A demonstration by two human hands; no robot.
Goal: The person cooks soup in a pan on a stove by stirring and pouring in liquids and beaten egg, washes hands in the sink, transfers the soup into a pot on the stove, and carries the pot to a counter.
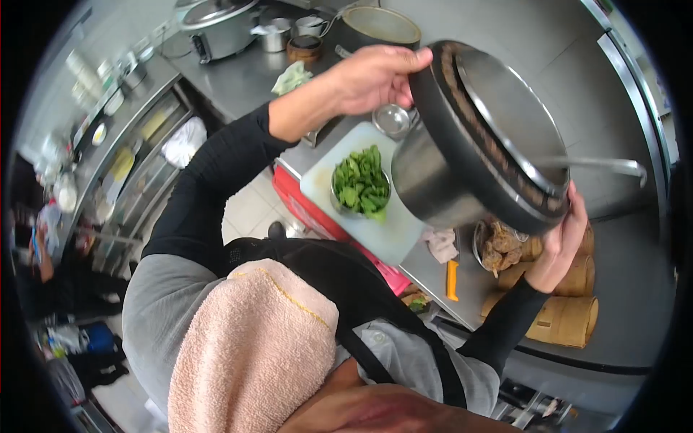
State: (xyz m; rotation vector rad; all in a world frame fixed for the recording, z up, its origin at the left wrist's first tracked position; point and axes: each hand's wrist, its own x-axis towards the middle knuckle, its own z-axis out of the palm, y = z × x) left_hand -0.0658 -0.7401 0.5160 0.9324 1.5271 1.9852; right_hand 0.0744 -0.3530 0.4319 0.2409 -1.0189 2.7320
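A large metal pot with a wide black rim is held up in both hands, tilted. My left hand grips the rim at its upper left, thumb on top. At the lower right of the rim is my right hand, its fingers partly hidden behind it. A ladle handle sticks out of the pot's opening. Below and left of the pot, a bowl of green leaves stands on a pale cutting board. The pot's contents cannot be seen.
An orange-handled knife, a cloth and a bowl of brown food lie near the front edge. Bamboo containers are at the right. A rice cooker and a large round pot stand at the back. Another person is at far left.
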